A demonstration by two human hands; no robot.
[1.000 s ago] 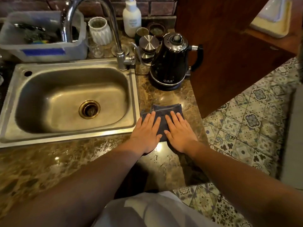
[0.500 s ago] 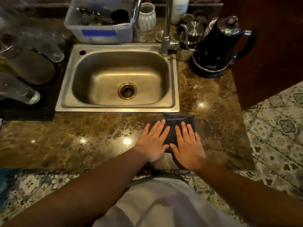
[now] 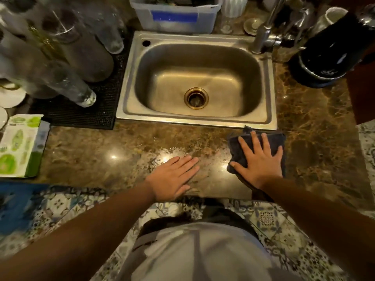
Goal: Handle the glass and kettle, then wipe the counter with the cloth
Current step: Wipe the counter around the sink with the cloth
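A dark blue folded cloth (image 3: 276, 141) lies on the brown marble counter (image 3: 91, 157) just in front of the sink's right corner. My right hand (image 3: 258, 162) presses flat on the cloth with fingers spread. My left hand (image 3: 174, 176) rests flat on the bare counter to the left of the cloth, fingers straight and not touching it. The black kettle (image 3: 326, 55) stands on its base at the far right, behind the cloth. A small clear glass (image 3: 226, 24) stands behind the sink near the tap.
The steel sink (image 3: 129, 84) fills the middle. Several upturned glasses (image 3: 67, 82) lie on a black mat at the left. A green and white packet (image 3: 18, 147) sits at the left edge. A plastic tub (image 3: 174, 17) and tap (image 3: 263, 35) stand behind the sink. Patterned floor tiles lie below.
My left hand has come off the cloth and now lies on the bare counter to its left. My right hand stays on the cloth. The view has swung left.
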